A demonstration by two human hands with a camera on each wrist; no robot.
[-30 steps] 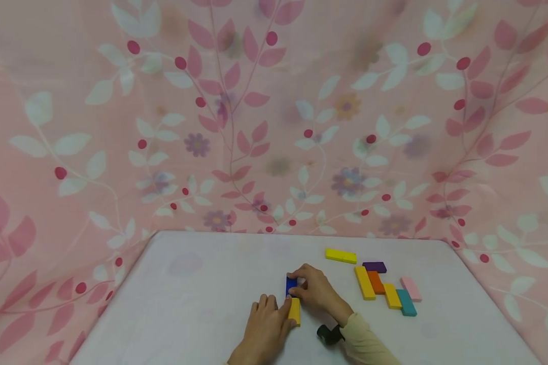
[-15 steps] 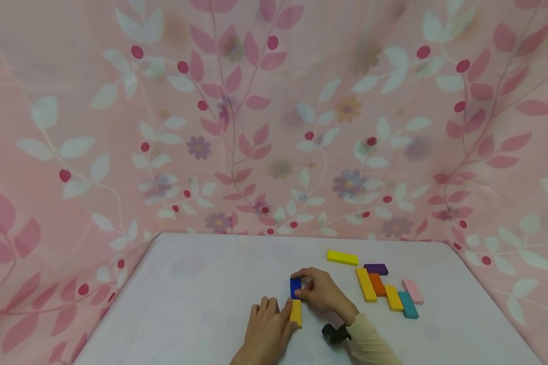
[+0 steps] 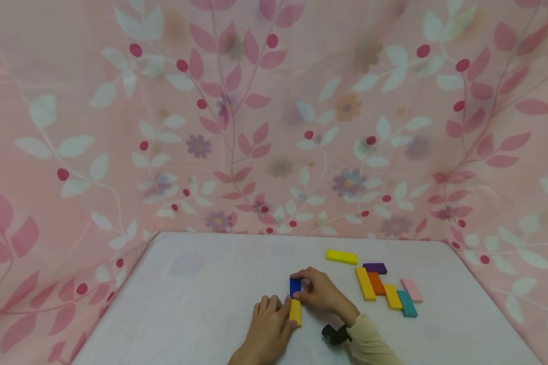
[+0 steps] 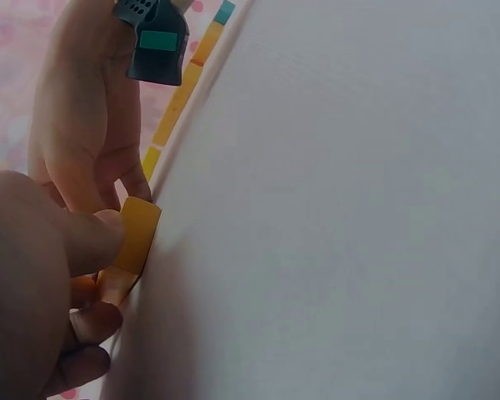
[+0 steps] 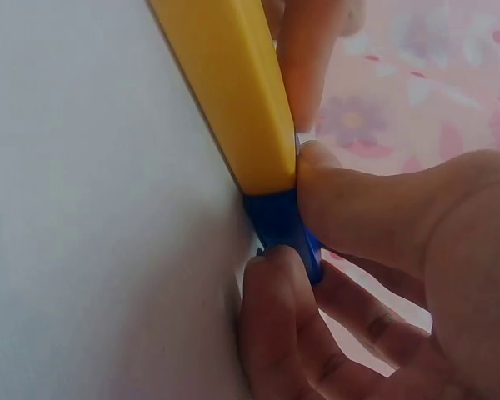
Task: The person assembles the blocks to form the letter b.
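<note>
In the head view, a blue block (image 3: 295, 287) lies flat on the white table, end to end with a yellow block (image 3: 295, 313) nearer the person. My right hand (image 3: 324, 293) pinches the blue block between thumb and fingers at its ends. My left hand (image 3: 268, 324) holds the yellow block from the left, index finger by its far end and thumb at its near end. In the right wrist view, the blue block (image 5: 277, 218) meets the end of the yellow block (image 5: 233, 92). The left wrist view shows the left thumb against the yellow block (image 4: 138, 233).
Right of the hands lie a long yellow-orange block (image 3: 365, 284), an orange block (image 3: 376, 284), a purple block (image 3: 375, 268), a shorter yellow block (image 3: 392, 297), a teal block (image 3: 407, 304) and a pink block (image 3: 412, 290). A bright yellow block (image 3: 341, 256) lies farther back.
The blue block has shifted slightly right with the right hand, so its sides line up more closely with the yellow block. The left hand keeps its hold, almost still.
</note>
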